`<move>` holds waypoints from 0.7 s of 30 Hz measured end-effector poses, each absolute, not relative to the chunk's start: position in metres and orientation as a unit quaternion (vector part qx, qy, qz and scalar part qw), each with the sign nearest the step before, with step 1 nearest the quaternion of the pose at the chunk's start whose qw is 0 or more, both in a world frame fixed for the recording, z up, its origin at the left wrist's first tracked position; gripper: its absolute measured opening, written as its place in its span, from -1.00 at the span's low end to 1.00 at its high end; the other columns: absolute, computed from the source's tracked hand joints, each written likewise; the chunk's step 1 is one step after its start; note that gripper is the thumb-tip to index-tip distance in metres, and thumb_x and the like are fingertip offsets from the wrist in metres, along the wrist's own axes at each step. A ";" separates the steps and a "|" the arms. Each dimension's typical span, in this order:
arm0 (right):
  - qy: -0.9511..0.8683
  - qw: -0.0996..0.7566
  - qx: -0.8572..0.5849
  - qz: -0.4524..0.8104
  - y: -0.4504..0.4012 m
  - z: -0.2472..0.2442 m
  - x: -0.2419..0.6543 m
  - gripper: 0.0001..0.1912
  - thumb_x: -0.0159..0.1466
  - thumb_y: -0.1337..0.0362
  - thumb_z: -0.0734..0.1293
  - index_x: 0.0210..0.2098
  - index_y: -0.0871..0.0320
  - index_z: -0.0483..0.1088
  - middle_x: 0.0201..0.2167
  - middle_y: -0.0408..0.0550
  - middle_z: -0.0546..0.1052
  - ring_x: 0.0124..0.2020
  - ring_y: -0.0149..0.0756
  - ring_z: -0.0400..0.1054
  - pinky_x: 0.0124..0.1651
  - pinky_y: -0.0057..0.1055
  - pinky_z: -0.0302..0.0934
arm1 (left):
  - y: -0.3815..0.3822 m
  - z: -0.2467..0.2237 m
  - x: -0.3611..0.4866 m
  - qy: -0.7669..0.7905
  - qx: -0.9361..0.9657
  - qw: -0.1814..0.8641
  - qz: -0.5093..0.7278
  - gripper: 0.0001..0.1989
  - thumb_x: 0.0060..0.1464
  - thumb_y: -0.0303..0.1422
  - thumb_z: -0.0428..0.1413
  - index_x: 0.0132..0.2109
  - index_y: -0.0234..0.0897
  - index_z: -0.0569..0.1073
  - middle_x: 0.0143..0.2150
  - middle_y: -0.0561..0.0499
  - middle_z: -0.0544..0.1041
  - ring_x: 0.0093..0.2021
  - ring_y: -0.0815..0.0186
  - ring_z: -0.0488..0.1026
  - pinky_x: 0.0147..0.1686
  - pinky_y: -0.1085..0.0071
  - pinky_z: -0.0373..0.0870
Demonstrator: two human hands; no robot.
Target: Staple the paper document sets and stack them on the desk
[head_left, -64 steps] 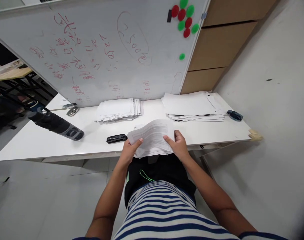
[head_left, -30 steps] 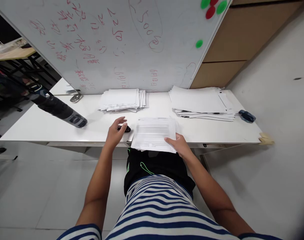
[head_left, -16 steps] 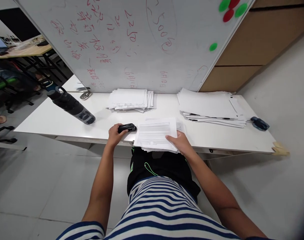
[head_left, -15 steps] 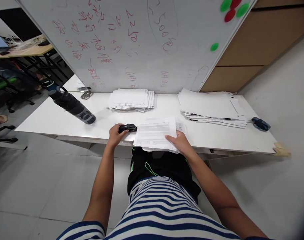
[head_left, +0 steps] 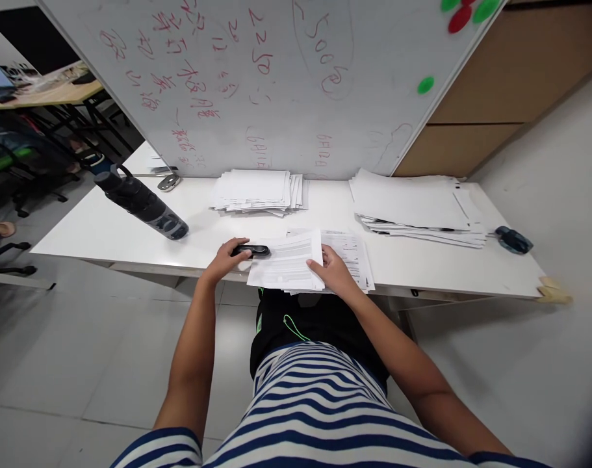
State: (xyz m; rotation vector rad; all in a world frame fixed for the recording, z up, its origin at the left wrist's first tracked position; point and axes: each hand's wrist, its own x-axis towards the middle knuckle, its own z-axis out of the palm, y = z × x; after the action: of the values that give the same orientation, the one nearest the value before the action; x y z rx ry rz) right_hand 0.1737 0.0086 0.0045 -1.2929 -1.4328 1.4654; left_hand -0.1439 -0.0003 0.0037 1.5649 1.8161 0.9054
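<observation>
White printed sheets (head_left: 290, 260) were pinched in the right hand (head_left: 335, 270), while the left hand (head_left: 227, 258) gripped the black stapler (head_left: 255, 251) at their edge.

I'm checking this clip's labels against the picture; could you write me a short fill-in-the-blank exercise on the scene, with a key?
The right hand holds a printed sheet, its left part beside the black ____ that the left hand grips. Most writing on the whiteboard is ____. The lone magnet below the cluster is ____. On the desk, left of the left hand, is a tall dark ____.

Missing words: stapler; red; green; bottle.
</observation>
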 end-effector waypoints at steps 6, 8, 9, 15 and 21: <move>-0.561 0.347 -0.516 0.546 0.006 0.009 0.175 -0.47 0.28 0.02 0.30 0.17 0.08 0.29 -0.09 0.04 0.61 -0.13 -0.10 0.53 -0.07 -0.13 0.39 | 0.029 0.020 -0.128 0.724 0.485 0.258 0.417 -0.50 0.18 0.08 -0.05 0.01 -0.17 0.48 0.09 -0.11 0.51 0.14 0.06 0.39 0.18 0.08 0.24; -0.564 0.344 -0.524 0.537 0.004 0.010 0.176 -0.47 0.28 0.00 0.29 0.18 0.06 0.29 -0.10 0.03 0.61 -0.13 -0.09 0.53 -0.09 -0.14 0.40 | 0.044 0.019 -0.114 0.747 0.499 0.204 0.389 -0.55 0.20 0.06 -0.06 -0.04 -0.14 0.48 0.06 -0.10 0.52 0.15 0.03 0.36 0.29 -0.09 -0.01; -0.564 0.343 -0.526 0.536 0.004 0.010 0.176 -0.46 0.28 -0.01 0.29 0.19 0.06 0.29 -0.11 0.02 0.61 -0.14 -0.09 0.53 -0.10 -0.15 0.40 | 0.051 0.017 -0.107 0.756 0.511 0.181 0.366 -0.56 0.21 0.05 -0.06 -0.06 -0.13 0.49 0.05 -0.11 0.52 0.19 -0.02 0.33 0.31 -0.18 -0.19; -0.551 0.333 -0.486 0.591 -0.001 0.010 0.176 -0.37 0.28 0.00 0.30 0.28 0.04 0.17 -0.20 -0.03 0.62 -0.24 -0.12 0.54 -0.19 -0.21 0.42 | 0.072 -0.007 -0.073 0.776 0.568 0.084 0.260 -0.53 0.20 0.01 -0.03 -0.02 -0.25 0.47 0.16 -0.30 0.42 0.38 -0.23 -0.02 0.24 -0.34 -0.60; -0.556 0.339 -0.460 0.603 -0.008 0.014 0.172 -0.39 0.29 0.03 0.31 0.28 0.00 0.19 -0.02 -0.02 0.57 -0.11 -0.12 0.50 -0.09 -0.20 0.42 | 0.072 -0.019 -0.063 0.751 0.613 0.042 0.241 -0.60 0.23 -0.13 -0.05 0.04 -0.29 0.43 0.20 -0.31 0.37 0.43 -0.19 -0.16 0.28 -0.29 -0.56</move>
State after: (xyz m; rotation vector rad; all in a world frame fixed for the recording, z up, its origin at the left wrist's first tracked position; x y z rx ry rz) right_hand 0.1724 -0.0084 0.0141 -1.1994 -1.4490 1.5711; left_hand -0.0633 0.0717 -0.0195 1.8766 2.2992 0.7385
